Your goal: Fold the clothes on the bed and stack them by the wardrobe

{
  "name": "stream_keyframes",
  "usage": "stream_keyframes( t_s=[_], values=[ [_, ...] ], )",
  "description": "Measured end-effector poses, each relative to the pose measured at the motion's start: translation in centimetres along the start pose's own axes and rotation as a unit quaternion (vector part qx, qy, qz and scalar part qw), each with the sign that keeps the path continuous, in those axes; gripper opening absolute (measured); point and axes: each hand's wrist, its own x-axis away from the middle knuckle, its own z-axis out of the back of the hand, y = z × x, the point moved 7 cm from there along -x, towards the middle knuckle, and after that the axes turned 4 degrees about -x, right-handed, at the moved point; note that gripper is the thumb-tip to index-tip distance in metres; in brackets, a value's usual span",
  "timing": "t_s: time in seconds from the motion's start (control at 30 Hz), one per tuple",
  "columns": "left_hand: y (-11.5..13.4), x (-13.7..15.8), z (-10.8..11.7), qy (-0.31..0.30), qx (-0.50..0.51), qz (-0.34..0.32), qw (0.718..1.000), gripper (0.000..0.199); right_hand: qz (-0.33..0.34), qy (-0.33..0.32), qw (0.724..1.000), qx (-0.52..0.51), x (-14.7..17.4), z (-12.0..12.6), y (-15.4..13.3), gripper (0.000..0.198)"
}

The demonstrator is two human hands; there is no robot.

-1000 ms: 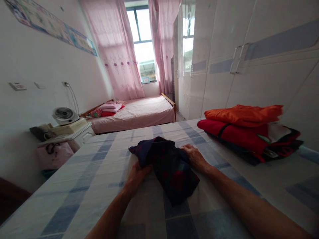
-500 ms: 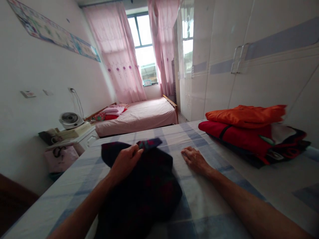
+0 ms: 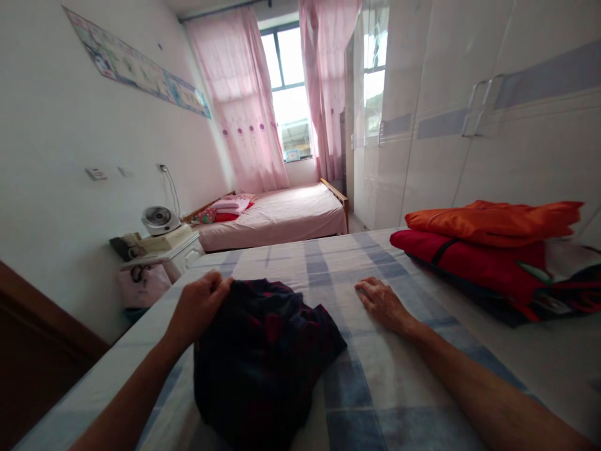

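Note:
A dark garment [image 3: 263, 363] with dull red and blue patches lies bunched on the bed in front of me. Its exact kind cannot be made out. My left hand [image 3: 200, 307] is closed on the garment's upper left corner, thumb and fingers pinching the cloth. To the right of the garment, and apart from it, my right hand [image 3: 380, 304] rests palm down on the blue-and-white checked bedsheet [image 3: 328, 269]. Its fingers are stretched forward and it holds nothing.
Folded clothes, an orange one [image 3: 493, 222] on top of a red one [image 3: 474, 260], are piled at the right. Beyond stands a second bed [image 3: 291, 216] with a pink sheet. A small fan [image 3: 160, 219] sits on a white cabinet [image 3: 185, 257] at the left. White wardrobes [image 3: 441, 156] line the right wall.
My left hand has moved left and holds the garment at its upper left corner. The cloth has spread out and lies flatter. My right hand stays on the sheet. The view has turned slightly left.

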Motion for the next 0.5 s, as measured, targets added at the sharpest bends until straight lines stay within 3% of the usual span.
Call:
stream_keyframes(
  t_s=[0.07, 0.1, 0.23, 0.3, 0.4, 0.5],
  values=[
    [-1.7, 0.4, 0.5, 0.03, 0.052, 0.061, 0.996, 0.039, 0.001, -0.003, 1.0, 0.003, 0.0, 0.0, 0.0, 0.028],
    [-2.1, 0.8, 0.4, 0.014, 0.068, 0.071, 0.995, 0.04, 0.0, -0.003, 1.0, 0.004, 0.0, 0.0, 0.0, 0.028],
    [-2.2, 5.2, -3.2, -0.192, 0.038, 0.016, 0.981, 0.053, -0.001, 0.0, 1.0, 0.006, -0.1, 0.2, -0.1, 0.027],
    [-2.6, 8.0, -5.4, -0.236, -0.009, 0.004, 0.972, 0.056, 0.003, -0.002, 1.0, 0.009, -0.1, 0.2, -0.2, 0.027],
    [-3.7, 9.1, -6.7, -0.215, -0.07, 0.018, 0.974, 0.035, 0.006, -0.001, 1.0, 0.012, -0.1, 0.2, -0.2, 0.027],
    [-5.4, 5.6, -3.9, -0.153, -0.039, 0.015, 0.987, 0.029, -0.002, -0.001, 1.0, 0.016, -0.1, 0.3, 0.0, 0.027]
  ],
)
